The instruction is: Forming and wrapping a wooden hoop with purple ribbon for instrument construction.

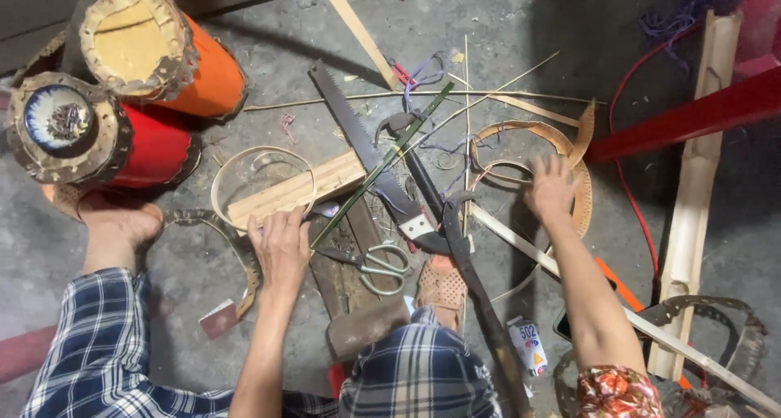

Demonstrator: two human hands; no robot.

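My left hand lies palm down on the near end of a pale bamboo slab, fingers apart, next to the lower end of a thin green strip. My right hand reaches forward with fingers spread and touches a coiled brown bamboo strip. Neither hand closes around anything. Between the hands lie a dark hand saw, a long dark knife and grey-handled scissors on a dark plank.
An orange drum and a red drum lie at the far left by my bare foot. A thin bamboo ring, loose slivers, a red cable, a split bamboo pole and a small bottle litter the concrete floor.
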